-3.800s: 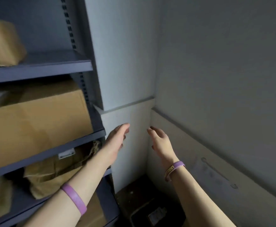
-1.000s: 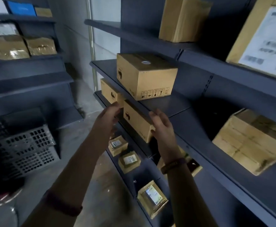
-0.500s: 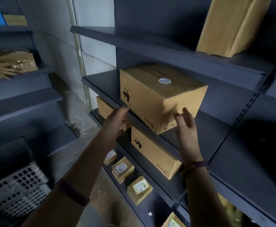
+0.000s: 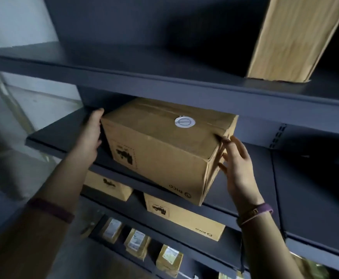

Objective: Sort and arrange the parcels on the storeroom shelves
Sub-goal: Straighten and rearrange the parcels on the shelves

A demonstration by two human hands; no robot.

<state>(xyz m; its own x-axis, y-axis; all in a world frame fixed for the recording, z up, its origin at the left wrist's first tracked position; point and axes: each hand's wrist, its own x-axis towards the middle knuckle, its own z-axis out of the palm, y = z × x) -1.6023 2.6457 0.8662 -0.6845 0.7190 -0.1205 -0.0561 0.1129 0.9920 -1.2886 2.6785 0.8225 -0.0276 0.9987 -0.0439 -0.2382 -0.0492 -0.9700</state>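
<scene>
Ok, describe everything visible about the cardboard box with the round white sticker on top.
The cardboard box is plain brown corrugated card, closed, with a round white sticker on its taped top seam. A dark printed graphic and a small logo mark its front face. It sits upright on the dark shelf, turned at an angle with one corner overhanging the front edge. The left hand presses its left side; the right hand presses its right side.

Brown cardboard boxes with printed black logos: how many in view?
3: one brown cardboard box between both hands on the middle shelf, two on the shelf below. Others may be hidden.
</scene>
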